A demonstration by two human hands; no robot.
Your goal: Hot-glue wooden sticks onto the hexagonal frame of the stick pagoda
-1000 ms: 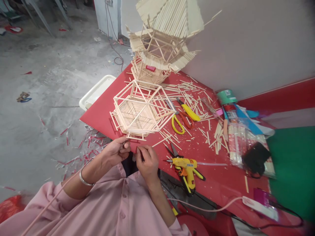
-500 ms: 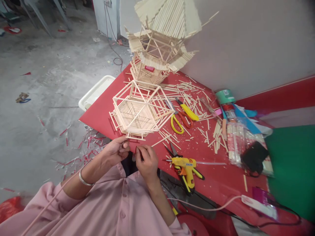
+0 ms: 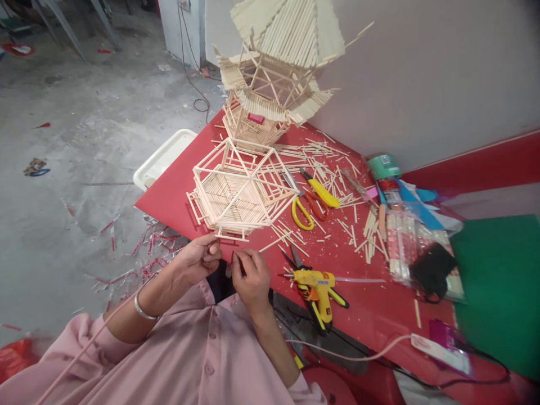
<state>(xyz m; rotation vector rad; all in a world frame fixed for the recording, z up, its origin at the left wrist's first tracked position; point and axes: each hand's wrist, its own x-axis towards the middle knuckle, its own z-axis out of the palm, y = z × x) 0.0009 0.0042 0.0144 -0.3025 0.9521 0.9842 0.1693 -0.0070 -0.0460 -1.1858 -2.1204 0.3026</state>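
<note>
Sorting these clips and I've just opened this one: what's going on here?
A person sits or stands at a red table with a wooden stick frame in front. The left grip is at the frame's near rail; whether it holds the rail is unclear. The right grip is close beside it, fingertips together, but what it holds, if anything, can't be made out. A glue gun lies to the right, and a roofed stick tower stands behind the frame.

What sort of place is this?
It looks like a craft workspace, though I can't tell whether it's a home or a workshop: there's a wooden stick frame, a yellow glue gun and many loose sticks.
</note>
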